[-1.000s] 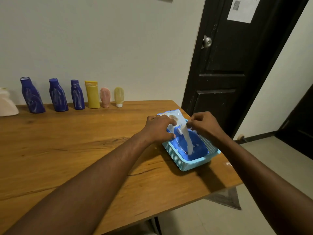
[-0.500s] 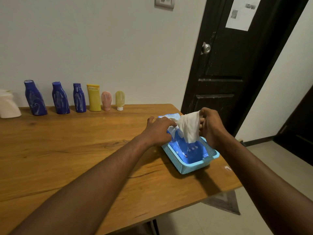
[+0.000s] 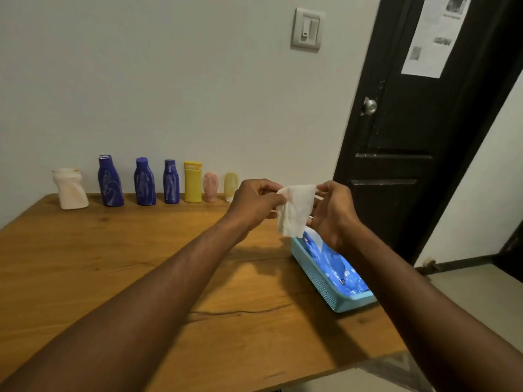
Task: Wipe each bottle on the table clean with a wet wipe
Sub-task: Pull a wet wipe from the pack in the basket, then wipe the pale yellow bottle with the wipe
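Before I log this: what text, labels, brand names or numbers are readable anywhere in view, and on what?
Nothing reads clearly.
Paper sheet on the door: print too blurred to read.
Wipe pack in the basket: markings too small to read.
Row of bottles: no legible labels.

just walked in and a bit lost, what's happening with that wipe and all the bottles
A person pinches a wet wipe between the left hand and the right hand, holding it up above the wipe pack that lies in a light blue basket on the table. The row of bottles stands along the wall, none being wiped yet.
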A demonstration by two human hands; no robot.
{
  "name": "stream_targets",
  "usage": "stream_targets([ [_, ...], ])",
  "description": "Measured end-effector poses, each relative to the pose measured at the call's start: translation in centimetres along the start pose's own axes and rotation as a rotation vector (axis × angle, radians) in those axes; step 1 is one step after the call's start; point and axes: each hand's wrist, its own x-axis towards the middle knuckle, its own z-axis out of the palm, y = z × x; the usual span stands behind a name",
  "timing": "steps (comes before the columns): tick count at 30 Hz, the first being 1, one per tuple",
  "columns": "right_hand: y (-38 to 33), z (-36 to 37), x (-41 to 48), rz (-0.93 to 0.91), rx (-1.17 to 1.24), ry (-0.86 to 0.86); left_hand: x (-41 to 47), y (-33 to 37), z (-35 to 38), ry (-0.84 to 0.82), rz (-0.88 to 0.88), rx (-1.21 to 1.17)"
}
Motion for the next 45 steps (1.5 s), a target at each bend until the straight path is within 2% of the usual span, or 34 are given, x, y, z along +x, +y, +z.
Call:
stream_targets([
  [2,0.5,1.5,0.0,0.009,0.026,-0.046,-0.1,0.0,-1.0,0.065,0.004,-0.019],
  [6,2.4,5.2,-0.3,-0.06,-0.186,-0.158,-0.3,-0.2,-4.0,0.134,0.003,0.015],
  [13,2.4,7.6,3.6,-0.133,-0.213,-0.055,4.9,-3.0,-9.0,0.151,0.064,0.255],
  [18,1.9,7.8,7.6,-0.146,-0.29,0.001,10.5,-3.4,-11.4,0.107,0.142,0.553],
  [24,1.5,8.4,13.0,-0.14,-0.433,-0.008,15.7,-4.6,-11.3,0.023,0.218,0.772],
  [29,1.6,9.3,17.1,-0.146,-0.517,0.012,19.5,-6.6,-10.7,-0.106,0.183,1.035],
  [37,3.0,9.7,20.9,-0.122,-0.559,0.021,22.4,-9.4,-9.1,-0.125,0.16,1.419],
  [45,3.8,9.8,20.9,-0.115,-0.592,0.021,23.3,-10.0,-9.4,-0.088,0.196,1.319],
])
